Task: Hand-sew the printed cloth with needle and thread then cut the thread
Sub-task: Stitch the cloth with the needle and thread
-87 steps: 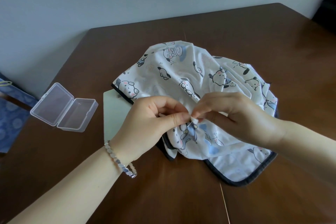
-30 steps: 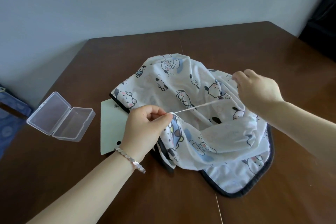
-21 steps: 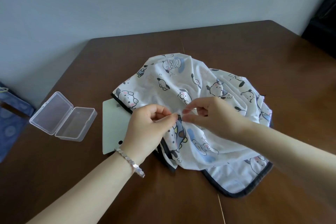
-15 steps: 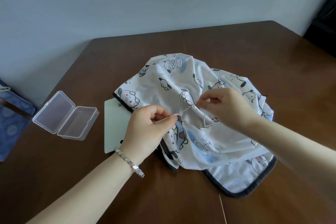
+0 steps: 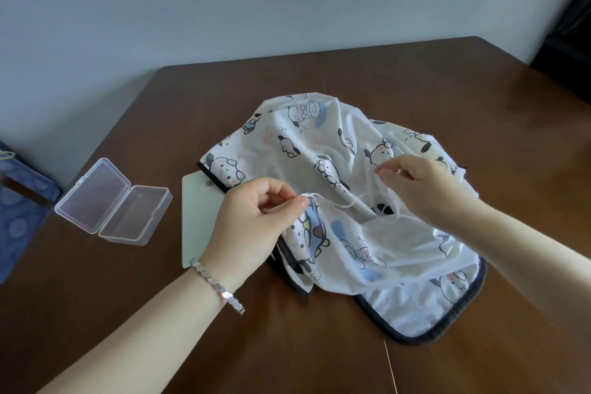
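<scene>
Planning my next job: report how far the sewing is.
Done: thread is through the cloth at the pinched fold. In hand: left hand pinches that fold, right hand pinches the slack thread. Left: tightening it, then cutting; the thread runs uncut.

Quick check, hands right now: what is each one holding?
Left hand: pinching a fold of the printed cloth.
Right hand: pinching the white thread.

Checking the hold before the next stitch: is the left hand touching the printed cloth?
Touching. The head view shows the left hand pinching a bunched fold of the printed cloth between thumb and fingertips, with no gap between them.
</scene>
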